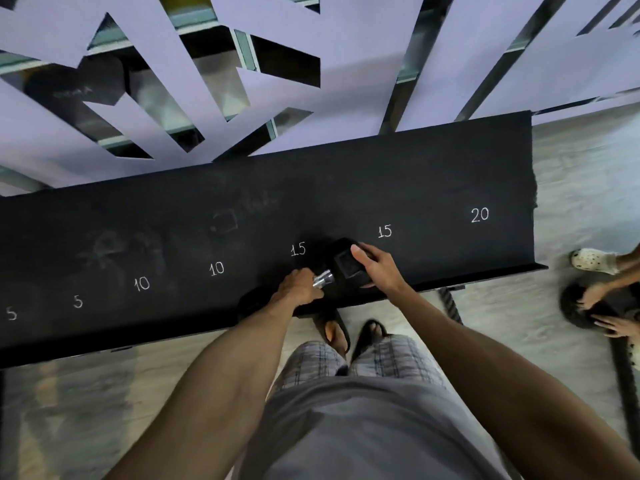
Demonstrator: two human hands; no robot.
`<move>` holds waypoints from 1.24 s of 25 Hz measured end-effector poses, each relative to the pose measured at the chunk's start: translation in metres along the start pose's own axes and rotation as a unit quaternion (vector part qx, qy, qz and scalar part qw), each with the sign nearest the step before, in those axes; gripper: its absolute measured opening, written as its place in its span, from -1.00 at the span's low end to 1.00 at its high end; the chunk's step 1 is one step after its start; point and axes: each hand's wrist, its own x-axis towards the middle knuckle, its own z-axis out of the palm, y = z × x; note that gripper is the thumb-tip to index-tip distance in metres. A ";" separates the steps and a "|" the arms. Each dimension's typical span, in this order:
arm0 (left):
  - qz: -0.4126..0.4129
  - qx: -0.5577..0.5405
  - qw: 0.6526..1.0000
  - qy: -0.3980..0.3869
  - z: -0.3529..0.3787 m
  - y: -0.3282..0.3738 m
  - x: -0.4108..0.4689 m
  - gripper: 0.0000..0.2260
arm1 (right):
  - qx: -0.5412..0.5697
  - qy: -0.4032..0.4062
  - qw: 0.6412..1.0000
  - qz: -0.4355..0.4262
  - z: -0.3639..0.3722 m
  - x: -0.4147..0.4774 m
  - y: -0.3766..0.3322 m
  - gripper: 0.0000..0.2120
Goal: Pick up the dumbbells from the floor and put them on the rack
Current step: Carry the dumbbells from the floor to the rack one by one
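Black and chalk-numbered from 5 to 20, the rack (433, 174) bears just one dumbbell (346, 264) between its two 15 marks, the left hand (298, 287) gripping the handle and the right hand (377, 268) cupping the far head, so most spots apparently remain unfilled.

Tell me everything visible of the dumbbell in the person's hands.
The dumbbell has black heads, rubbery in look, and a shiny metal handle. It lies slanted at the front edge of the black rack, between the two chalked 15 marks. The far head is over the shelf; the near head is mostly hidden. The left hand grips the handle; the right hand holds the far head, thumb on top. Whether it rests on the shelf is unclear.
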 end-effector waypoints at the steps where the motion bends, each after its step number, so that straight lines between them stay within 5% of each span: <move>1: -0.002 -0.009 1.000 0.001 -0.006 -0.001 0.007 -0.68 | -0.020 0.012 1.000 -0.004 0.005 0.008 -0.006 -0.51; 5: -0.016 -0.037 0.999 -0.006 -0.028 0.000 0.026 -0.88 | -0.077 0.068 0.994 -0.041 0.024 0.032 -0.023 -0.48; 9: -0.031 -0.077 0.996 -0.007 -0.041 -0.001 0.044 -0.74 | -0.115 0.106 0.984 -0.087 0.038 0.051 -0.037 -0.53; 20: -0.043 -0.239 0.970 0.033 -0.054 -0.009 0.078 -0.81 | -0.169 0.094 0.967 -0.168 0.072 0.093 -0.067 -0.57; 31: -0.045 -0.229 0.972 0.032 -0.051 -0.012 0.086 -0.81 | -0.202 0.088 0.955 -0.197 0.074 0.093 -0.060 -0.59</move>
